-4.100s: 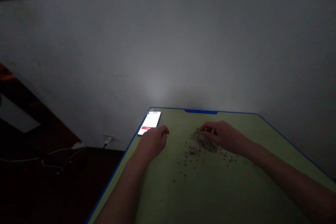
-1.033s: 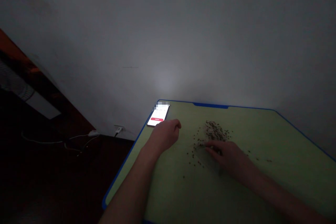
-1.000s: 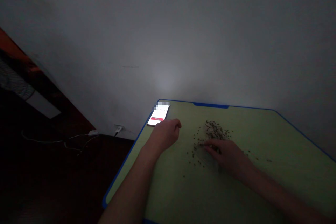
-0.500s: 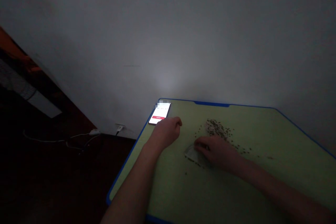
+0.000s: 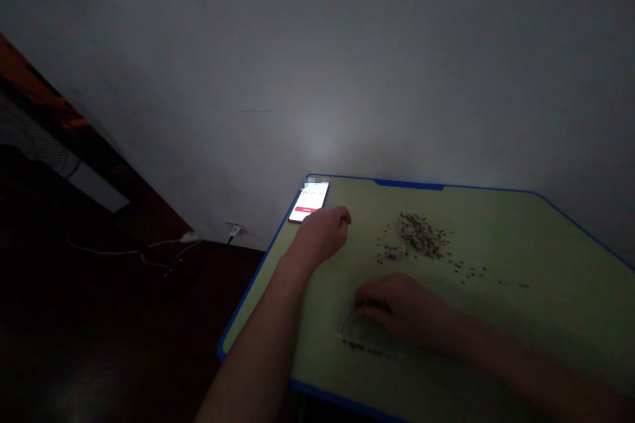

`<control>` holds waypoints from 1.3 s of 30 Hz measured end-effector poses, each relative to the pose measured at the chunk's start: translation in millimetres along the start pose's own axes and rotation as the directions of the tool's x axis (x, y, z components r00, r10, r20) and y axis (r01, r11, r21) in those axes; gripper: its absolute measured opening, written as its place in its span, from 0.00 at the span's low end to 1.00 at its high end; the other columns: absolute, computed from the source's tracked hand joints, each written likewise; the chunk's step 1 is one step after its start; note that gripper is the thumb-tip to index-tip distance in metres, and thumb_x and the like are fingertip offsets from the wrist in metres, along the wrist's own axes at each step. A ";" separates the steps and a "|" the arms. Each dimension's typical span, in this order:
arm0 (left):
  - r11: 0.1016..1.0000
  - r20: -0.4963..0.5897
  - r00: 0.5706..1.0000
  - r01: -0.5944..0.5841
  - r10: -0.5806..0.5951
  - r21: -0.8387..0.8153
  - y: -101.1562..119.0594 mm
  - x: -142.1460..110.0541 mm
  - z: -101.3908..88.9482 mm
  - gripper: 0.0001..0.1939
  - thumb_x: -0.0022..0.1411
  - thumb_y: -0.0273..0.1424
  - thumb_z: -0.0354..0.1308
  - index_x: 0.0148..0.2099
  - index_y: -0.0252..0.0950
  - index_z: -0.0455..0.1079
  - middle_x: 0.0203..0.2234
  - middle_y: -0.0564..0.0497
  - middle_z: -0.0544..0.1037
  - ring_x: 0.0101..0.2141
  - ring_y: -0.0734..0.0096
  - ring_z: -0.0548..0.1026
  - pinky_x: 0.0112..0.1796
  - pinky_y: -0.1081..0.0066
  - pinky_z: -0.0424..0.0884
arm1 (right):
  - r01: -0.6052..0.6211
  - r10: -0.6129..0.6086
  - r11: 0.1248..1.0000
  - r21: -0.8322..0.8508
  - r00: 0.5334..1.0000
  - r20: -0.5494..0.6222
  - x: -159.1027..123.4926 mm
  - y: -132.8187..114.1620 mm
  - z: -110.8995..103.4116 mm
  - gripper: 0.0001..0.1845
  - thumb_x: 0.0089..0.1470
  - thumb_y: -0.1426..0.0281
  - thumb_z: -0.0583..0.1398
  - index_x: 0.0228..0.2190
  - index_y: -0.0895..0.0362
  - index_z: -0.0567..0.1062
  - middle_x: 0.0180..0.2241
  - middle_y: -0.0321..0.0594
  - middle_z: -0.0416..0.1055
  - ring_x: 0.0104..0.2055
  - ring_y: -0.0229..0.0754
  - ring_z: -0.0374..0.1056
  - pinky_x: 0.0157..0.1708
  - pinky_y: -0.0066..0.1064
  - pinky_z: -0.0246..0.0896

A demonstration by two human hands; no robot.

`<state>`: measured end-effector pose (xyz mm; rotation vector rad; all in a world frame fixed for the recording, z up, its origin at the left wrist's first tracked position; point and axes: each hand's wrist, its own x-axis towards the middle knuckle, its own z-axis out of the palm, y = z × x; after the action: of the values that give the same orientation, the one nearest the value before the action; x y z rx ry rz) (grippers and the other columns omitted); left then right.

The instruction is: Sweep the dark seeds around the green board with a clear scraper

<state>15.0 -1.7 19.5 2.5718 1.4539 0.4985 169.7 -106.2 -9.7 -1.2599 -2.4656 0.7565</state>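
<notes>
My right hand [image 5: 401, 307] grips a clear, flat half-round plate, which looks like a protractor [image 5: 364, 329], by its curved side. The plate's straight edge faces me, and a row of small dark grains [image 5: 367, 349] lies along it on the table. Farther back is a loose pile of dark grains [image 5: 421, 236], with strays to its left and right. My left hand [image 5: 325, 232] is closed in a loose fist beside a lit phone [image 5: 308, 201]; whether it holds anything is hidden.
The pale green table [image 5: 496, 231] has a blue rim and stands against a grey wall [image 5: 446, 79]. A socket with a plug [image 5: 235, 231] and white cables [image 5: 190, 238] are low on the left. A fan [image 5: 49, 139] stands in the dark at far left.
My right hand has drawn the clear plate toward me, away from the pile, and grains moved along its straight edge. My left hand stays by the phone. The view has shifted slightly.
</notes>
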 end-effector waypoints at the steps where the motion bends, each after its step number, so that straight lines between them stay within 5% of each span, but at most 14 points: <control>1: 1.000 -0.001 1.000 -0.003 0.003 -0.003 0.0 0.1 -0.3 0.14 0.58 0.27 0.44 0.39 0.39 0.71 0.31 0.50 0.78 0.33 0.69 0.74 0.33 0.71 0.67 | 0.006 -0.006 1.000 0.004 1.000 0.005 -1.9 -2.7 1.6 0.10 0.55 0.70 0.55 0.32 0.55 0.76 0.30 0.37 0.76 0.30 0.37 0.69 0.31 0.27 0.56; 19: 1.000 -0.007 1.000 -0.010 0.010 -0.016 -0.6 0.6 1.0 0.14 0.57 0.27 0.44 0.37 0.39 0.71 0.30 0.50 0.78 0.32 0.69 0.74 0.32 0.71 0.66 | -0.055 0.051 0.994 0.093 0.998 0.044 -26.0 -29.8 17.6 0.08 0.54 0.70 0.57 0.32 0.54 0.77 0.30 0.36 0.76 0.31 0.37 0.69 0.32 0.26 0.56; 35: 1.000 0.067 0.997 0.028 -0.027 -0.014 -4.5 4.9 -2.3 0.15 0.58 0.28 0.43 0.40 0.38 0.71 0.33 0.49 0.78 0.33 0.69 0.74 0.33 0.72 0.65 | -0.003 0.006 1.000 -0.028 0.991 0.130 -28.1 -42.3 9.5 0.09 0.53 0.68 0.57 0.34 0.53 0.77 0.32 0.37 0.78 0.31 0.38 0.71 0.29 0.25 0.59; 39: 0.999 0.070 0.997 0.035 -0.034 -0.016 -7.7 6.0 0.1 0.15 0.59 0.29 0.43 0.40 0.39 0.71 0.33 0.49 0.78 0.33 0.69 0.74 0.33 0.72 0.65 | -0.083 0.083 0.997 0.002 0.994 -0.069 -43.0 -26.1 -14.9 0.10 0.55 0.67 0.55 0.32 0.53 0.77 0.30 0.35 0.77 0.30 0.36 0.70 0.30 0.25 0.58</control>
<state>11.7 7.5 18.4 2.5199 1.4624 0.4108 184.2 -148.9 17.2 -1.3723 -2.3725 0.7193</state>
